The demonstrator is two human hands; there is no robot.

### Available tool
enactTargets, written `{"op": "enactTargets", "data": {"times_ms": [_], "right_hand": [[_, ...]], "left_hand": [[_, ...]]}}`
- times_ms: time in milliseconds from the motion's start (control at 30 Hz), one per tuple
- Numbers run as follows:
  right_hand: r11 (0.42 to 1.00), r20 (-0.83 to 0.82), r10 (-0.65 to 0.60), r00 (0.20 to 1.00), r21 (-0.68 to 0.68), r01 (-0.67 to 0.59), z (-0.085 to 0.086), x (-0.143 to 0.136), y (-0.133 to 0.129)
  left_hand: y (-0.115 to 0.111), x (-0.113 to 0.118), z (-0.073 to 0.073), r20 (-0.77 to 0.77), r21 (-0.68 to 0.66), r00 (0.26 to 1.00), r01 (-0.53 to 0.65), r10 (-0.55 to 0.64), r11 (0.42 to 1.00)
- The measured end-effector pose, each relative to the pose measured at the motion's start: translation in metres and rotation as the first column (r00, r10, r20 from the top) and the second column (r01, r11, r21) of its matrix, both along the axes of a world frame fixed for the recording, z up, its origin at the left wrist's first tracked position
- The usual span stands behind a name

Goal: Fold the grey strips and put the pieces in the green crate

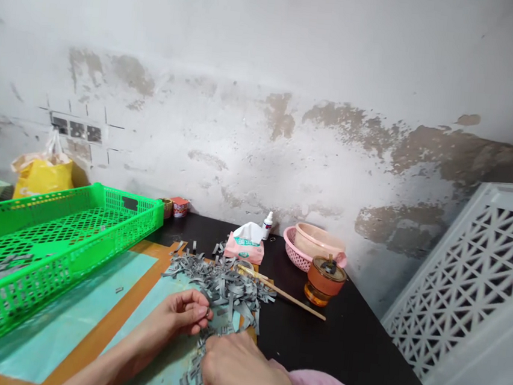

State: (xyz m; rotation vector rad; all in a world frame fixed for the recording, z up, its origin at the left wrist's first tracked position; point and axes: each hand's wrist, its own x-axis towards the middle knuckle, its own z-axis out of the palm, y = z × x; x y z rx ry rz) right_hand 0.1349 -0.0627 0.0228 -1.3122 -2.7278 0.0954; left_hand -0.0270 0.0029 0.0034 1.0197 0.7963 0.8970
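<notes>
My left hand (186,311) is closed in a pinch at the near side of a pile of grey strips (225,280); what lies between its fingertips is too small to name. Beside it, lower and to the right, my right hand (244,367) has its back to the camera, and its fingertips are hidden. Small folded grey pieces (190,380) lie just left of my right hand on the light blue sheet (148,327).
At the left stands a green crate (82,260) with grey pieces inside. Behind the pile are a tissue pack (244,249) and a small white bottle (267,225). Right of it lie a wooden stick (296,299), a pink basket (293,253) and an amber jar (324,281).
</notes>
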Motion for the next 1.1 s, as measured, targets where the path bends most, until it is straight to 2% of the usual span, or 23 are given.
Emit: {"op": "enactTargets", "data": {"times_ms": [100,233,300,367,467,633,800,867,967,1033,1100], "right_hand": [[0.997,0.019,0.003,1.0,-0.077,-0.001,0.002,0.002,0.0],[0.999,0.066,0.028,0.997,-0.031,-0.026,0.008,0.003,0.0],[0.998,0.052,0.027,0.998,-0.06,-0.024,0.009,0.004,0.003],[0.994,-0.022,0.013,1.0,-0.109,-0.016,0.009,0.008,0.008],[0.989,-0.221,-0.022,0.975,-0.147,-0.011,0.009,0.018,0.018],[0.965,-0.539,-0.15,0.829,-0.261,0.005,0.008,0.033,0.034],[0.94,-0.775,-0.293,0.56,-0.339,0.023,-0.001,0.03,0.046],[0.956,-0.808,-0.278,0.519,-0.284,0.071,-0.004,0.025,0.048],[0.986,-0.802,-0.114,0.586,-0.02,0.163,-0.007,0.019,0.046],[0.98,-0.77,0.005,0.638,0.13,0.15,-0.008,0.016,0.044],[0.972,-0.738,0.08,0.67,0.207,0.112,-0.009,0.014,0.041]], "left_hand": [[0.0,0.0,-0.002,0.004,-0.022,1.0,0.002,-0.002,1.0],[0.002,-0.001,-0.006,-0.003,-0.039,1.0,0.026,-0.026,0.999],[0.003,-0.001,-0.008,-0.001,-0.048,0.999,0.046,-0.046,0.998],[0.003,-0.001,-0.01,0.01,-0.054,0.998,0.058,-0.058,0.997],[0.002,-0.002,-0.01,0.047,-0.059,0.997,0.069,-0.066,0.996],[0.001,-0.003,-0.01,0.128,-0.091,0.986,0.117,-0.105,0.989],[0.0,-0.002,-0.009,0.171,-0.132,0.981,0.118,-0.095,0.984],[-0.001,-0.001,-0.009,0.169,-0.144,0.981,0.118,-0.093,0.983],[-0.001,0.001,-0.007,0.18,-0.164,0.98,0.112,-0.082,0.98],[-0.002,0.001,-0.006,0.215,-0.177,0.975,0.1,-0.06,0.979],[-0.002,0.001,-0.005,0.244,-0.19,0.969,0.089,-0.041,0.978]]}}
